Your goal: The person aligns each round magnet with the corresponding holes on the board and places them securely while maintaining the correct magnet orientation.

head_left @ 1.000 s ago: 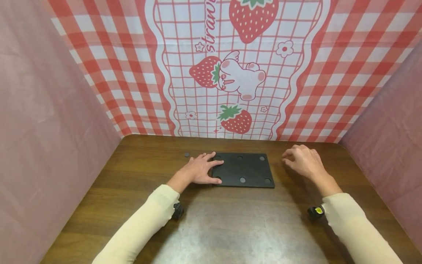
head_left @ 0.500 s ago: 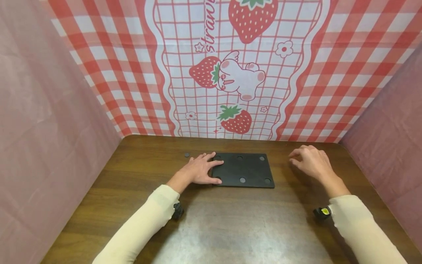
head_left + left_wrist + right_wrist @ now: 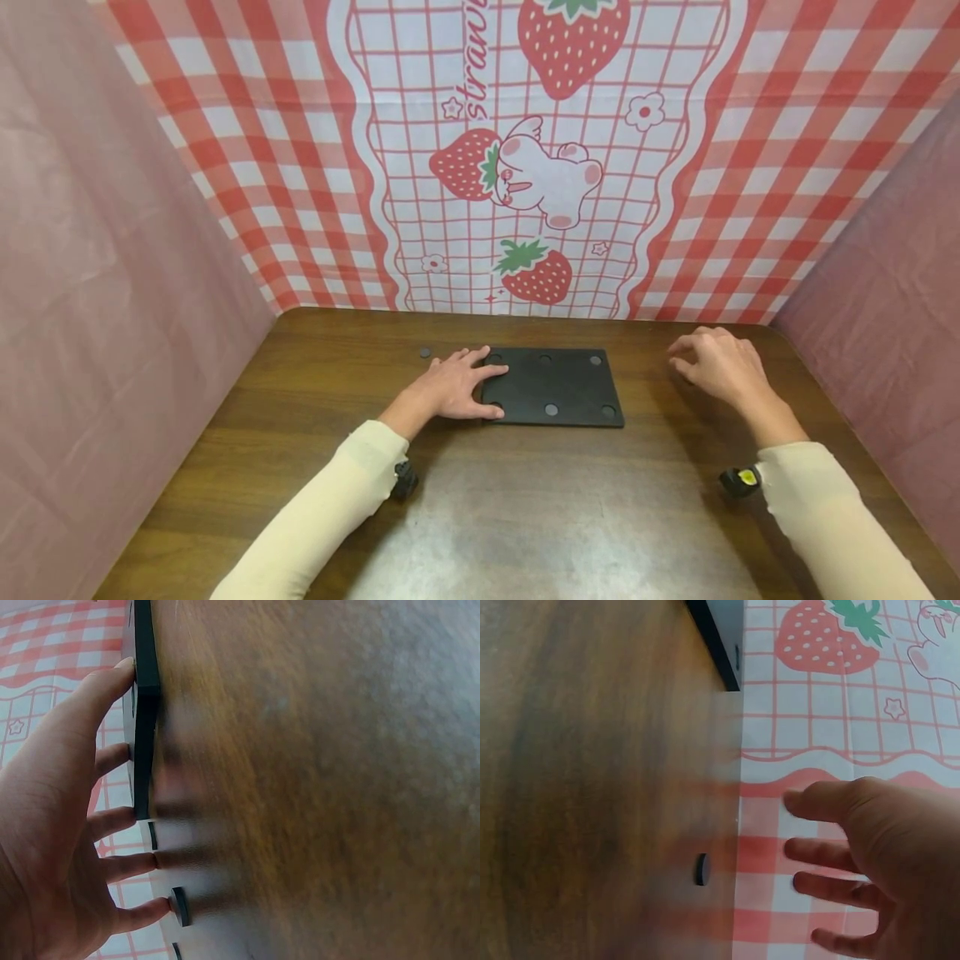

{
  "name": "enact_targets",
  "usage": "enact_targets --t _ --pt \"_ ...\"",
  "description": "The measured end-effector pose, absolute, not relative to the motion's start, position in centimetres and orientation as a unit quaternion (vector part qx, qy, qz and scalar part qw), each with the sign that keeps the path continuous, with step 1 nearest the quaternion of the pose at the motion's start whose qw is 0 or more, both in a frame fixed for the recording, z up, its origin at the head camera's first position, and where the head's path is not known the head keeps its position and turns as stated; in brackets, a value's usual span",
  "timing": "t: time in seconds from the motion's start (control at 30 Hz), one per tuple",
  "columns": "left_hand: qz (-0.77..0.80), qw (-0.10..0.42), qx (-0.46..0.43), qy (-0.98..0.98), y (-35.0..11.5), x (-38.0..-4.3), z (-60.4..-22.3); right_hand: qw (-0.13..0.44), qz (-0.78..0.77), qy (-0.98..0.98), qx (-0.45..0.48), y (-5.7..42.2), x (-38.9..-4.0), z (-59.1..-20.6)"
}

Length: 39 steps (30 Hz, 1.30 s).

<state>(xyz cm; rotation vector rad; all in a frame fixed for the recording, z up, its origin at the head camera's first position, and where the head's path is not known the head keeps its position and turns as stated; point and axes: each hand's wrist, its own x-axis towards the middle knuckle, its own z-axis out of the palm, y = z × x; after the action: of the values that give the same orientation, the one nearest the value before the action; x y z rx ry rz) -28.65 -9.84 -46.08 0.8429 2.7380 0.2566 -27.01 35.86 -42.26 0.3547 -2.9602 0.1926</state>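
Observation:
A thin black rectangular board (image 3: 555, 385) lies flat on the table, with several round spots along its long edges. My left hand (image 3: 453, 387) rests on its left end, fingers spread and thumb near the front corner. In the left wrist view, a small dark disc (image 3: 181, 906) stands by the little fingertip, with parts of others around it. To the right of the board hovers my right hand (image 3: 720, 364), fingers loosely bent and apart, holding nothing. The right wrist view has a small black disc (image 3: 702, 869) on the table near those fingers; in the head view the hand hides it.
A small grey disc (image 3: 425, 352) lies on the wooden table (image 3: 480, 500) behind my left hand. A strawberry-print checked cloth (image 3: 540, 167) hangs at the table's back edge. Pink cloth walls (image 3: 135, 250) stand on both sides.
My right hand has moved to the right, away from the board. The left hand and the board have stayed where they were.

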Motion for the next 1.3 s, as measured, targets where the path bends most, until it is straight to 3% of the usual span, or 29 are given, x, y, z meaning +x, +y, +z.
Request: enact_targets --t 0.3,1.3 --pt "0.093 0.135 0.288 0.944 -9.7 -28.7 -46.1 -0.002 0.062 -0.993 0.099 36.2 -27.6 -41.6" --pt "0.092 0.129 0.294 0.942 -9.9 -29.3 -47.0 -0.07 0.073 -0.994 0.051 36.9 -27.3 -42.8"
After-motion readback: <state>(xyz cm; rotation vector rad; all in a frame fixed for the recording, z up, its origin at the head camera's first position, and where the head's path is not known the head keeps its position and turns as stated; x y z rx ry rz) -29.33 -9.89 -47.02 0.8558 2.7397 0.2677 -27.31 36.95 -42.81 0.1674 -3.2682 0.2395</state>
